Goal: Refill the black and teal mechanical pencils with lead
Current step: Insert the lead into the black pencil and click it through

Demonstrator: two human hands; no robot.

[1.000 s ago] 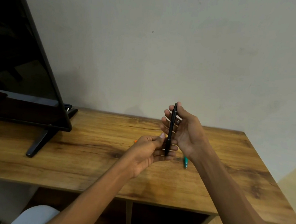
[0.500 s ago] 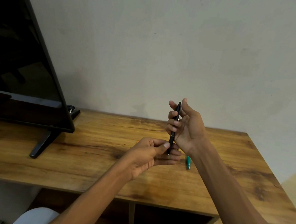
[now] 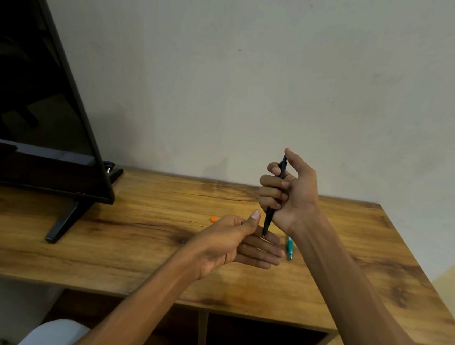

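My right hand (image 3: pixel 293 192) grips the black mechanical pencil (image 3: pixel 268 218) upright in a fist, thumb near its top end and tip pointing down. My left hand (image 3: pixel 237 243) lies flat and open just below, palm up, with the pencil's tip touching or nearly touching its index finger. The teal mechanical pencil (image 3: pixel 289 247) lies on the wooden table (image 3: pixel 130 235), partly hidden behind my right wrist. A small orange piece (image 3: pixel 213 219) sits on the table left of my hands.
A large black television (image 3: pixel 30 112) on a black stand foot (image 3: pixel 62 221) fills the left part of the table. A plain wall rises behind. Open shelf compartments (image 3: pixel 253 343) lie under the table's front edge.
My left hand has let go of the pencil's lower end and spread flat under its tip. My right hand has wrapped its fingers round the pencil, holding it upright.
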